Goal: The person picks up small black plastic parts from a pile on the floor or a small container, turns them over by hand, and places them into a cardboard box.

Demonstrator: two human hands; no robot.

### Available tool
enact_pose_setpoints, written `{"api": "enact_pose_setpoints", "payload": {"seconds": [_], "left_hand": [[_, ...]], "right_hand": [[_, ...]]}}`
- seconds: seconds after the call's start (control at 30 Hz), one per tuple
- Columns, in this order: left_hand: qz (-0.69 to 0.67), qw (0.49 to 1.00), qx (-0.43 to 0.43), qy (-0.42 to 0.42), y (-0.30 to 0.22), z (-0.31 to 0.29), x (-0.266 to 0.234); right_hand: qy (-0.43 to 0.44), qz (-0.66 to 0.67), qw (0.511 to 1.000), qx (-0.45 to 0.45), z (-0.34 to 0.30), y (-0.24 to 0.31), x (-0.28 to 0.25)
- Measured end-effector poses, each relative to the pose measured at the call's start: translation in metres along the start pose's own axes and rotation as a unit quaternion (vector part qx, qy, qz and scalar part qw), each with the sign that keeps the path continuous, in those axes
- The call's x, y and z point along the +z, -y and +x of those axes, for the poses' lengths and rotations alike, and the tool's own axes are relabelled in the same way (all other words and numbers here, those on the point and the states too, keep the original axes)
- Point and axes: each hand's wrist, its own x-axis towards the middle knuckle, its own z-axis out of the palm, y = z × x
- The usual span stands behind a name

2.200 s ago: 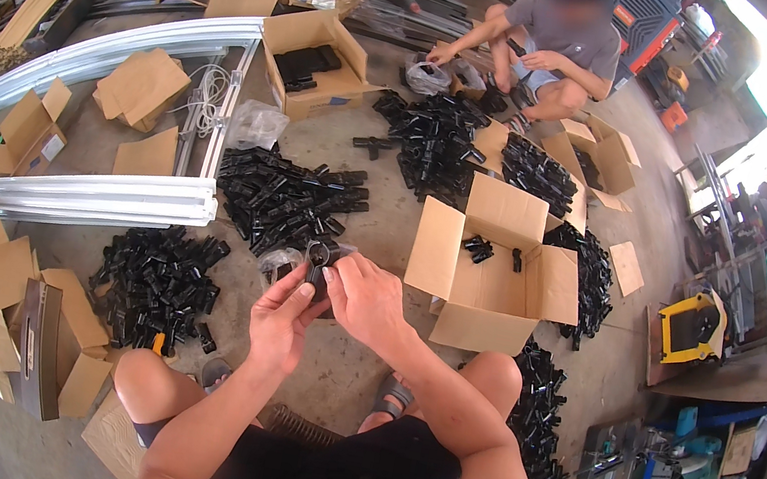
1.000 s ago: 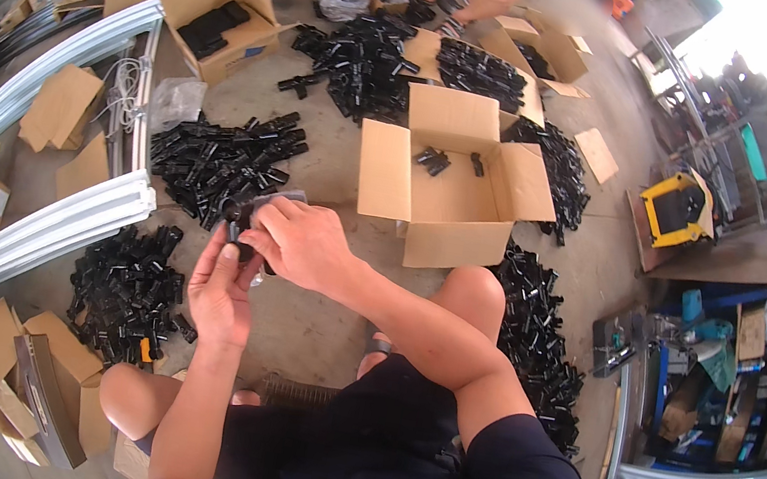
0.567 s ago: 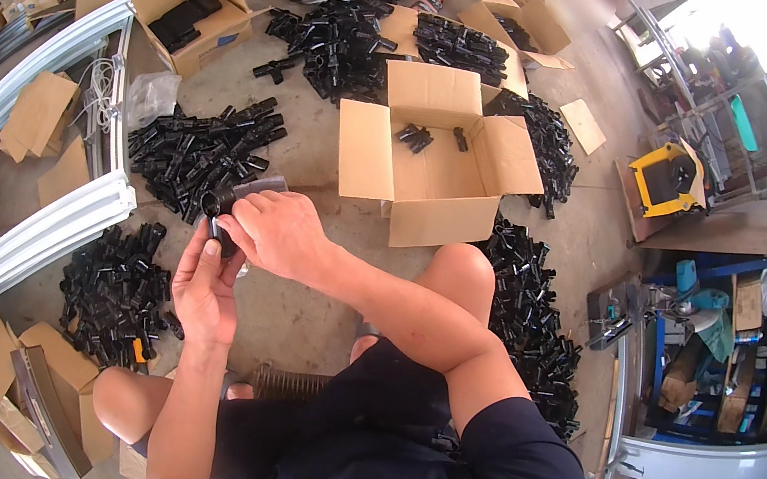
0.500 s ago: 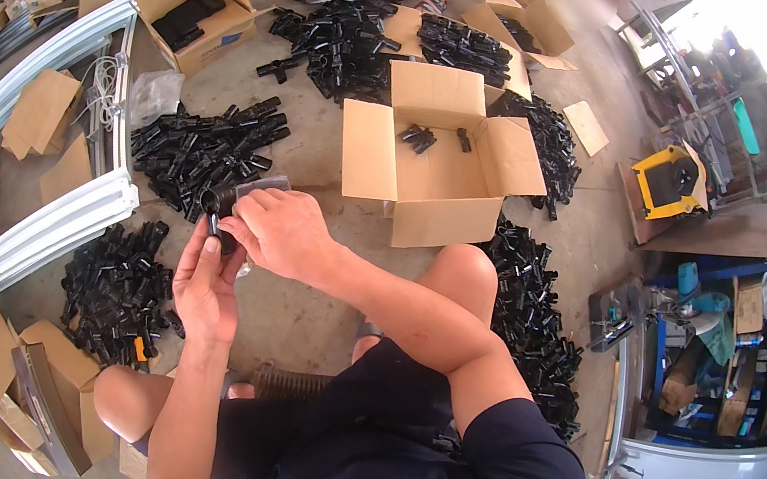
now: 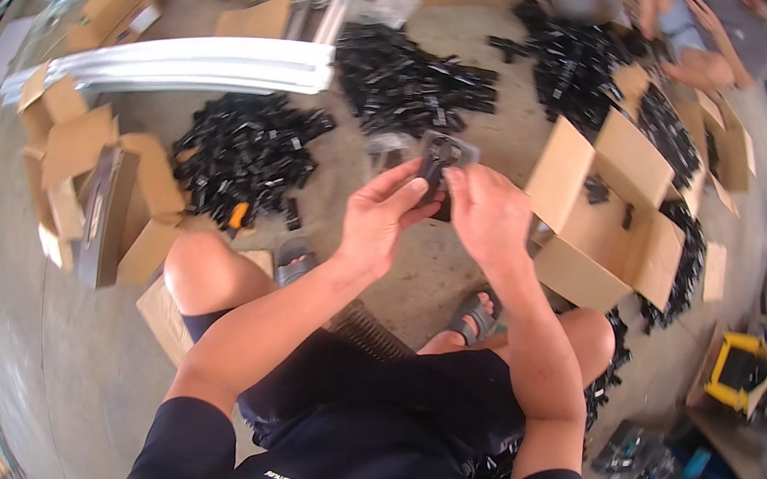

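Observation:
In front of my knees, my left hand (image 5: 380,214) grips a black plastic fitting (image 5: 436,162), the thumb lying along its near side. My right hand (image 5: 492,209) is closed at the fitting's right side, thumb and forefinger pinching there. Part of the fingertips is hidden. A see-through plastic piece (image 5: 465,150), perhaps a small bag, shows around the fitting's far end. Beyond the hands lies a pile of black fittings (image 5: 400,80). An open cardboard box (image 5: 592,264) on the right has a few dark pieces inside.
Another pile of black parts (image 5: 240,155) lies at left, with an orange-handled tool (image 5: 238,214) at its edge. White metal profiles (image 5: 221,60) run behind it. Opened cartons (image 5: 148,190) stand at left. Another person (image 5: 701,39) sits at the far right. A yellow-framed container (image 5: 737,372) stands at right.
My view has swung, so hands and piles sit further right in the picture. Both hands still hold the fitting; my right hand has shifted from over it to its right side.

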Motion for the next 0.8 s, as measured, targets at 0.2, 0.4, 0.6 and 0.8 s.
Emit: {"api": "enact_pose_setpoints", "payload": {"seconds": [0.2,0.4,0.6,0.8], "left_hand": [[-0.035,0.974,0.143,-0.171,-0.029,0.028,-0.084],[0.072,0.940,0.118,-0.313,-0.044,0.029,-0.124],[0.070,0.987,0.086,-0.117,-0.031,0.018,-0.075],[0.101,0.994,0.032,-0.027,-0.019,0.014,-0.052]], "right_hand": [[0.063,0.009,0.998,-0.016,0.000,0.009,-0.005],[0.050,0.025,0.998,0.007,0.008,0.009,-0.024],[0.054,0.137,0.976,0.160,0.024,0.003,-0.097],[0.065,0.134,0.956,0.252,0.045,-0.066,-0.153]]}}
